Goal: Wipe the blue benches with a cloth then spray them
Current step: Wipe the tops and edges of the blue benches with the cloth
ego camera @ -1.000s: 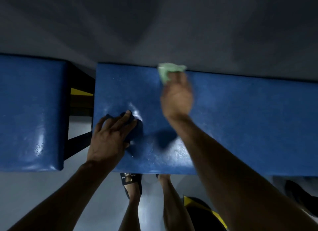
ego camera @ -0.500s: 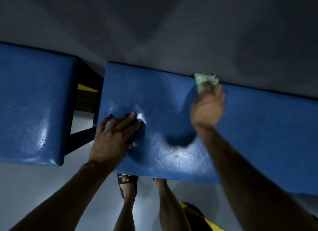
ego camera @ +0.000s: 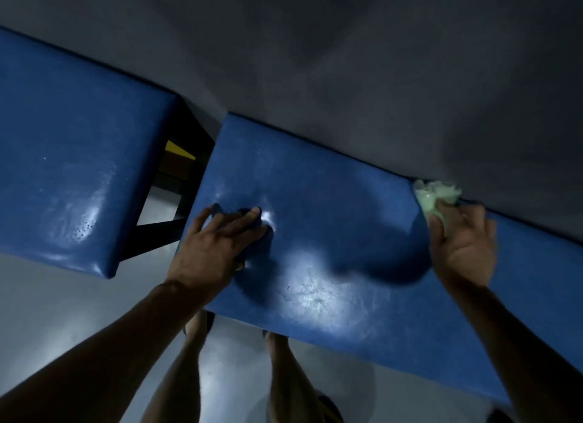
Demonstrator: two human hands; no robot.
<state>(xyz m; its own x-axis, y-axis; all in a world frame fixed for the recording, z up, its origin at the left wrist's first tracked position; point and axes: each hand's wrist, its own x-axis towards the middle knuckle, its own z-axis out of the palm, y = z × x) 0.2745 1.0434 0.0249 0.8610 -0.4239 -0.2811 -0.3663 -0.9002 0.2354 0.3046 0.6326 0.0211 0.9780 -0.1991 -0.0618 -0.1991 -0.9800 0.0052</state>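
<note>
Pressing down near the left end of the right bench [ego camera: 347,233], the left hand [ego camera: 217,249] lay flat on something dark [ego camera: 252,230] under its fingers; what that dark thing was, I could not tell, and the fingers looked spread and fairly straight over it. Over at the far edge of that same bench, the right hand [ego camera: 463,249] held a pale green cloth [ego camera: 437,198], fingers curled into it, the cloth bunched up and poking out beyond the fingertips right where the padding met the grey wall [ego camera: 347,60]. Both arms reached in from the bottom of the view, well apart from each other. The blue padding showed bright glare patches between the two hands and a deep shadow just left of the right hand. A second bench [ego camera: 69,157] sat to the left, separated by a gap, with small droplets near its front edge. In that gap, a dark frame [ego camera: 189,189] and a bit of yellow [ego camera: 176,150] showed. Below the near edge, the person's legs [ego camera: 277,369] and a sandalled foot [ego camera: 198,325] stood on the pale floor [ego camera: 47,312].
</note>
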